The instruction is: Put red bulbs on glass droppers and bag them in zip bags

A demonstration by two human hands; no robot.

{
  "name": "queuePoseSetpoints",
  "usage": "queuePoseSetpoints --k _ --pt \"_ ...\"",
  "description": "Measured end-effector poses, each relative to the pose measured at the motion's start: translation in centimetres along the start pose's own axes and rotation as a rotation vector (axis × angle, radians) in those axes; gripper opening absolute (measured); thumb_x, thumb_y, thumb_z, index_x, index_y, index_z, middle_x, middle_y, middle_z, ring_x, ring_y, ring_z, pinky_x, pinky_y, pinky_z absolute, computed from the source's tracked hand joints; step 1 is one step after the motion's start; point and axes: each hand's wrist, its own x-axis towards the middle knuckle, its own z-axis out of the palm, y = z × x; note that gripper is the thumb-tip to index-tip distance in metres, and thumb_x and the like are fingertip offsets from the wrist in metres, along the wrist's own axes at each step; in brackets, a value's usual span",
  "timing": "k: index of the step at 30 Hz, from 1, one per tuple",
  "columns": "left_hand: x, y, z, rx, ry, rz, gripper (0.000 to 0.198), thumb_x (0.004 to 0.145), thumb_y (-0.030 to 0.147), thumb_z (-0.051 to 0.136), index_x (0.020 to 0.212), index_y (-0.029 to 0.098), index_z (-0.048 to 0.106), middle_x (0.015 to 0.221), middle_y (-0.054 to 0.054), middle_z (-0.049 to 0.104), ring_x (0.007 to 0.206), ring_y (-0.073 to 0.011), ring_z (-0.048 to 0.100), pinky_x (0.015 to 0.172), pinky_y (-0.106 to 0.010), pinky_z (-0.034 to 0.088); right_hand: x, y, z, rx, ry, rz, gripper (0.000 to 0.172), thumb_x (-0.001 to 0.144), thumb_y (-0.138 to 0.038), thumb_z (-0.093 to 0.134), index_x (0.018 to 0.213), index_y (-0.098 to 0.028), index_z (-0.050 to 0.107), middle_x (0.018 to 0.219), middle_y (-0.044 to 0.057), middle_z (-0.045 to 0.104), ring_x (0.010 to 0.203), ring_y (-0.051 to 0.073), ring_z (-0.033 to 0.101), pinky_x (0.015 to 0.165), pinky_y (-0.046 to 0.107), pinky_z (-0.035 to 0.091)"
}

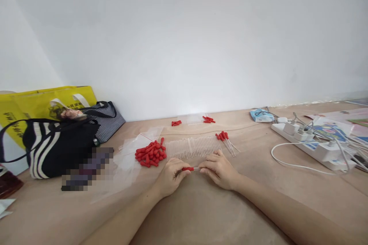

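Note:
My left hand pinches a red rubber dropper bulb between thumb and fingers. From the bulb's right end a thin clear dropper tube runs into the closed fingers of my right hand. Just beyond both hands lies a row of clear dropper tubes, side by side. A heap of red bulbs rests on clear plastic bags, left of the row. At the row's right end are several droppers with red bulbs fitted on their tubes.
Near the wall lie more red bulbs and droppers with red tops. A black bag and a yellow bag stand left. To the right are a blue face mask and a white power strip with cables.

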Motion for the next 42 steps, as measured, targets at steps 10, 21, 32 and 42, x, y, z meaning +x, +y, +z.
queuePoseSetpoints --k 10,21,32,42 --pt "-0.3 -1.0 0.4 0.027 0.115 -0.189 0.044 0.078 0.027 0.052 0.119 0.023 0.037 0.097 -0.004 0.054 0.082 -0.0178 0.053 0.075 -0.033 0.045 -0.4 2.1 -0.5 -0.281 0.154 0.206 0.016 0.080 -0.020 0.044 0.076 -0.018 0.060 0.072 0.004 0.061 0.072 0.016 0.051 0.065 0.030 0.023" --pt "-0.1 -0.7 0.3 0.034 -0.055 -0.098 0.016 0.079 0.020 0.048 0.094 0.020 0.053 0.096 -0.004 0.051 0.085 -0.0165 0.052 0.076 -0.029 0.043 -0.2 6.5 -0.8 -0.433 0.153 0.829 0.024 0.080 -0.028 0.042 0.096 -0.018 0.055 0.073 0.007 0.066 0.074 0.022 0.059 0.068 0.033 0.026" --pt "0.0 -0.5 0.3 0.047 -0.073 -0.092 0.012 0.079 0.019 0.048 0.088 0.019 0.056 0.093 -0.004 0.051 0.085 -0.0157 0.052 0.077 -0.028 0.043 0.7 6.7 -0.5 -0.450 0.021 0.901 0.022 0.078 -0.025 0.040 0.095 -0.018 0.052 0.079 0.007 0.065 0.080 0.022 0.058 0.072 0.033 0.023" --pt "0.1 -0.6 0.2 0.052 -0.077 -0.101 0.012 0.079 0.021 0.048 0.086 0.020 0.057 0.092 -0.004 0.052 0.084 -0.0161 0.053 0.077 -0.029 0.043 1.0 8.4 -1.3 -0.384 0.053 0.951 0.029 0.081 -0.031 0.036 0.100 -0.018 0.052 0.080 0.007 0.065 0.081 0.022 0.057 0.074 0.033 0.027"
